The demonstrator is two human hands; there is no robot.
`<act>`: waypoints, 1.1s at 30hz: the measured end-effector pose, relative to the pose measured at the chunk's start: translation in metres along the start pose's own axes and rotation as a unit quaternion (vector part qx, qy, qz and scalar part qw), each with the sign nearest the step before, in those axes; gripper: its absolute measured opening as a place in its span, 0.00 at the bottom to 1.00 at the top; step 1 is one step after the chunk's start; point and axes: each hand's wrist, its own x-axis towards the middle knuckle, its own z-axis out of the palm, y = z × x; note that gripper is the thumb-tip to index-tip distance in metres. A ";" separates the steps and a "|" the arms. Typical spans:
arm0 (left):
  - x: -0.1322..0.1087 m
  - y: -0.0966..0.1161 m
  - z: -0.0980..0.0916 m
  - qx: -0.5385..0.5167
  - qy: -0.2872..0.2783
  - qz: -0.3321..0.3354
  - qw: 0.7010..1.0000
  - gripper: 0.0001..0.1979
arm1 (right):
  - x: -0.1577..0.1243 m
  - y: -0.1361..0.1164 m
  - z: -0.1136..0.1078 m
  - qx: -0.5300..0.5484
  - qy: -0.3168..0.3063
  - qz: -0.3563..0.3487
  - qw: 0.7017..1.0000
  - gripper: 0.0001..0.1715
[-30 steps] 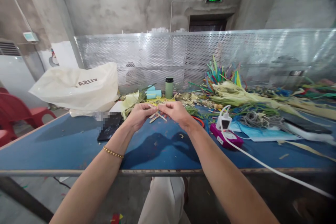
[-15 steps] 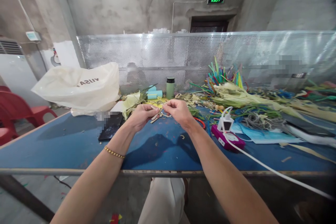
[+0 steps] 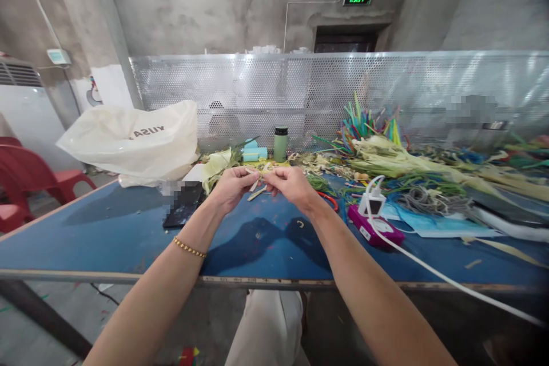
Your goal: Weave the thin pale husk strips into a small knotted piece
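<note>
Over the blue table [image 3: 171, 257], my left hand [image 3: 233, 189] pinches a pale corn husk strip [image 3: 254, 187] between thumb and fingertips. Fingertips of my right hand [image 3: 291, 185] are pressed together on the same small piece, close beside the left fingertips. Short ends of the strip stick out below and above the pinch; the part between the fingers is hidden. A larger pale husk piece [image 3: 217, 167] lies just beyond my left hand. Beyond the fingertips, a green bottle [image 3: 280, 146] stands upright beside light-blue rolls [image 3: 254, 153].
A white plastic bag [image 3: 128, 140] and dark tablet [image 3: 183, 206] lie to the left. On the right are a husk bundle [image 3: 386, 154], coloured stems [image 3: 364, 126], grey wire coils [image 3: 433, 203] and a purple power strip [image 3: 375, 231] with a white cable. A perforated metal panel [image 3: 240, 80] stands behind.
My hands have come closer together, and the right fingers have curled lower around the husk strip. The whole view has shifted slightly.
</note>
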 end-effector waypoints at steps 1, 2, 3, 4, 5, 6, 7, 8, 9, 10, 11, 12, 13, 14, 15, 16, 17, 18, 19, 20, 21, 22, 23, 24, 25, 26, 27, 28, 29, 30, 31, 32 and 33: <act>0.000 0.000 0.000 0.001 -0.001 0.002 1.000 0.11 | -0.001 -0.001 0.001 0.003 -0.012 -0.007 1.000 0.20; 0.000 -0.001 0.000 0.003 -0.003 0.004 1.000 0.10 | -0.001 -0.002 0.001 0.008 -0.019 -0.012 1.000 0.18; 0.001 -0.001 0.000 0.004 -0.005 0.005 1.000 0.10 | -0.002 -0.003 0.002 0.011 -0.022 -0.014 1.000 0.17; 0.001 -0.001 -0.001 0.005 -0.008 0.005 1.000 0.10 | -0.002 -0.003 0.002 0.011 -0.023 -0.013 1.000 0.16; 0.001 -0.001 -0.001 0.006 -0.010 0.003 1.000 0.10 | -0.002 -0.003 0.002 0.008 -0.023 -0.011 1.000 0.15; 0.001 -0.001 -0.002 0.006 -0.010 -0.001 1.000 0.10 | -0.002 -0.003 0.003 0.000 -0.021 -0.008 1.000 0.14; 0.001 -0.001 -0.002 0.007 -0.009 -0.006 1.000 0.10 | -0.002 -0.003 0.003 -0.013 -0.016 -0.006 1.000 0.13; 0.001 0.000 -0.003 0.009 -0.009 -0.012 1.000 0.10 | -0.001 -0.002 0.003 -0.029 -0.009 -0.005 1.000 0.13; 0.001 0.000 -0.004 0.012 -0.010 -0.018 1.000 0.10 | -0.001 -0.002 0.003 -0.047 0.000 -0.007 0.999 0.12; 0.001 0.001 -0.004 0.015 -0.012 -0.024 1.000 0.10 | 0.000 -0.001 0.003 -0.067 0.007 -0.011 0.998 0.12; 0.000 0.001 -0.005 0.017 -0.016 -0.027 0.999 0.10 | 0.000 0.000 0.003 -0.090 0.014 -0.019 0.996 0.12; 0.000 0.001 -0.005 0.018 -0.020 -0.030 0.999 0.10 | 0.001 0.001 0.003 -0.114 0.022 -0.031 0.993 0.11; 0.000 0.001 -0.006 0.019 -0.024 -0.031 0.999 0.10 | 0.001 0.001 0.004 -0.142 0.031 -0.045 0.988 0.11; 0.001 0.001 -0.006 0.018 -0.027 -0.032 0.999 0.10 | 0.001 0.002 0.004 -0.170 0.042 -0.060 0.983 0.10; 0.001 0.000 -0.006 0.018 -0.027 -0.034 0.999 0.10 | 0.001 0.002 0.005 -0.197 0.053 -0.077 0.976 0.10; 0.002 -0.001 -0.006 0.016 -0.021 -0.033 0.999 0.10 | 0.002 0.003 0.005 -0.219 0.062 -0.092 0.970 0.09; 0.003 -0.002 -0.007 0.013 -0.010 -0.029 0.999 0.10 | 0.002 0.004 0.005 -0.233 0.070 -0.104 0.964 0.09; 0.003 -0.003 -0.007 0.011 0.005 -0.023 1.000 0.10 | 0.003 0.005 0.004 -0.241 0.081 -0.111 0.961 0.09; 0.004 -0.004 -0.007 0.009 0.023 -0.015 1.000 0.10 | 0.003 0.006 0.003 -0.246 0.099 -0.111 0.958 0.10; 0.005 -0.005 -0.007 0.007 0.042 -0.005 0.999 0.10 | 0.004 0.007 0.002 -0.251 0.124 -0.105 0.954 0.11; 0.006 -0.006 -0.007 0.006 0.059 0.006 0.998 0.10 | 0.004 0.007 0.001 -0.256 0.151 -0.092 0.950 0.14; 0.006 -0.007 -0.007 0.005 0.072 0.015 0.997 0.10 | 0.004 0.008 0.000 -0.257 0.169 -0.073 0.949 0.18; 0.007 -0.007 -0.007 0.002 0.082 0.022 0.996 0.10 | 0.005 0.008 0.000 -0.250 0.169 -0.048 0.952 0.21; 0.007 -0.007 -0.006 -0.004 0.088 0.029 0.996 0.10 | 0.004 0.007 0.001 -0.230 0.150 -0.019 0.962 0.25; 0.007 -0.007 -0.005 -0.013 0.091 0.034 0.995 0.10 | 0.004 0.007 0.002 -0.197 0.111 0.008 0.974 0.27; 0.007 -0.007 -0.005 -0.023 0.091 0.039 0.995 0.10 | 0.003 0.006 0.005 -0.152 0.063 0.037 0.986 0.27; 0.007 -0.007 -0.004 -0.033 0.089 0.041 0.995 0.09 | 0.002 0.005 0.008 -0.106 0.028 0.054 0.992 0.26; 0.007 -0.007 -0.003 -0.041 0.086 0.041 0.995 0.09 | 0.001 0.005 0.011 -0.077 0.008 0.042 0.996 0.24; 0.007 -0.007 -0.003 -0.047 0.080 0.039 0.995 0.10 | 0.000 0.004 0.015 -0.066 0.004 0.032 0.997 0.22; 0.007 -0.007 -0.003 -0.051 0.072 0.034 0.995 0.10 | 0.000 0.004 0.018 -0.061 0.014 0.021 0.998 0.20; 0.007 -0.008 -0.002 -0.054 0.065 0.029 0.996 0.10 | -0.001 0.005 0.020 -0.061 0.025 0.009 0.998 0.19; 0.007 -0.008 -0.002 -0.056 0.058 0.024 0.996 0.10 | -0.001 0.005 0.022 -0.063 0.035 0.002 0.997 0.18; 0.007 -0.008 -0.002 -0.056 0.054 0.021 0.997 0.10 | -0.001 0.005 0.023 -0.065 0.042 -0.002 0.997 0.18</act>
